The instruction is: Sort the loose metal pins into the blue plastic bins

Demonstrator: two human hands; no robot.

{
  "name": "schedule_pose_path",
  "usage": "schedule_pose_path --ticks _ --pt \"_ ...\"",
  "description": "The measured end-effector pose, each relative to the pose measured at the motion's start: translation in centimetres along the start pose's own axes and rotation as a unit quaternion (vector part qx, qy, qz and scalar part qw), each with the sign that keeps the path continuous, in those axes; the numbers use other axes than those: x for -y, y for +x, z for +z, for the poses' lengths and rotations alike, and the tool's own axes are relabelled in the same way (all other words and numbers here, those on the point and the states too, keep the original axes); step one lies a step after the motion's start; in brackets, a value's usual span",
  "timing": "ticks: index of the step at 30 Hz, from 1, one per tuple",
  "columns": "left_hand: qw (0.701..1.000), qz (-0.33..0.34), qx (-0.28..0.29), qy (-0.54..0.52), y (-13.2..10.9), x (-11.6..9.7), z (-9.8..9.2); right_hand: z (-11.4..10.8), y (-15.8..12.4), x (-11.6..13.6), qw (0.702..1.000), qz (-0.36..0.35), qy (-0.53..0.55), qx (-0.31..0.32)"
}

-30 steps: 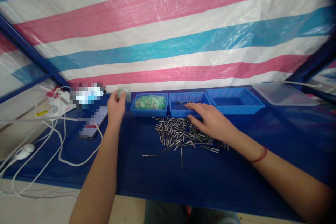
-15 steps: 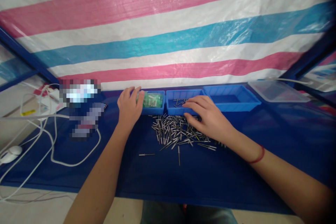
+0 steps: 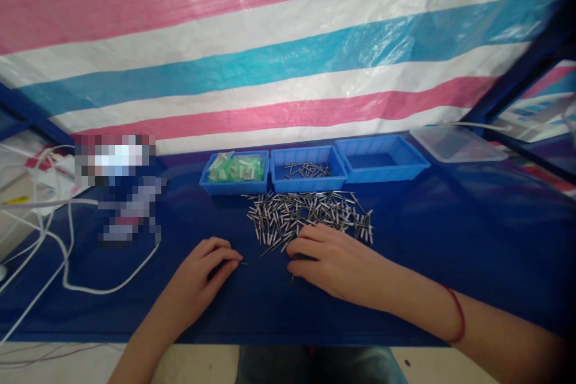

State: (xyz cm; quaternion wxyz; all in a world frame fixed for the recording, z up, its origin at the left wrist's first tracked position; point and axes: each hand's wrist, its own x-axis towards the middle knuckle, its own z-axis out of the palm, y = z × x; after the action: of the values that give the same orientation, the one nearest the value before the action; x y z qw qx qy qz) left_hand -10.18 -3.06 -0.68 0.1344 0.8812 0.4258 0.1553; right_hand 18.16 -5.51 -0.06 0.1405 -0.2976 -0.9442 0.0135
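My left hand [image 3: 209, 270] is low over the blue table, its thumb and index finger pinched on a blind rivet [image 3: 244, 263] whose thin end sticks out to the right. Just in front of the heap, my right hand [image 3: 333, 258] has its fingers curled down around a second blind rivet; only a short end [image 3: 293, 278] shows below the thumb. A loose heap of silver blind rivets [image 3: 279, 216] spreads over the table beyond both hands. Behind it stands a blue bin [image 3: 308, 183] with several more rivets inside.
To the left, another blue bin [image 3: 234, 188] holds green-and-clear plastic packets [image 3: 240, 168]. A third blue bin [image 3: 387, 174] is on the right, beside a clear plastic lid [image 3: 459, 144]. White cables [image 3: 112, 290] loop over the table's left side. A striped sheet [image 3: 270, 66] hangs behind.
My left hand has come down from the packet bin to a lone rivet on the table. My right hand has moved back from the middle bin to the other lone rivet. The view has shifted slightly.
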Motion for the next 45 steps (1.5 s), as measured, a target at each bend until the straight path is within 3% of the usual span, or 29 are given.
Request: schedule_pose_path --ticks 4,7,13,16,22,28,34,45 --pt "0.999 0.010 -0.032 -0.010 1.0 -0.4 0.7 0.5 0.4 0.4 1.000 -0.002 -0.019 -0.005" --pt "0.998 0.020 -0.062 -0.018 3.1 -1.8 0.7 0.1 0.6 -0.3 0.997 0.037 -0.025 -0.057" --pt "0.990 0.125 -0.068 0.008 10.0 -4.8 0.7 -1.8 -0.4 -5.0 0.974 0.157 0.042 -0.157" --pt "0.983 0.164 -0.079 0.010 12.0 -5.6 1.4 -2.5 -1.6 -7.1 0.955 0.212 0.099 -0.181" --pt "0.979 0.199 -0.050 -0.002 11.2 -5.4 3.0 -2.0 -1.5 -6.8 0.984 0.126 0.089 -0.092" --pt "0.974 0.224 -0.015 -0.009 10.3 -5.5 3.4 -3.1 -1.7 -6.2 0.982 0.134 0.109 -0.074" --pt "0.968 0.252 -0.014 0.001 10.2 -5.8 4.0 -3.3 -2.4 -5.9 0.987 0.143 0.072 0.006" --pt "0.971 0.234 -0.029 -0.030 10.0 -6.4 4.2 -2.3 -1.9 -5.5 0.991 0.131 0.040 -0.002"
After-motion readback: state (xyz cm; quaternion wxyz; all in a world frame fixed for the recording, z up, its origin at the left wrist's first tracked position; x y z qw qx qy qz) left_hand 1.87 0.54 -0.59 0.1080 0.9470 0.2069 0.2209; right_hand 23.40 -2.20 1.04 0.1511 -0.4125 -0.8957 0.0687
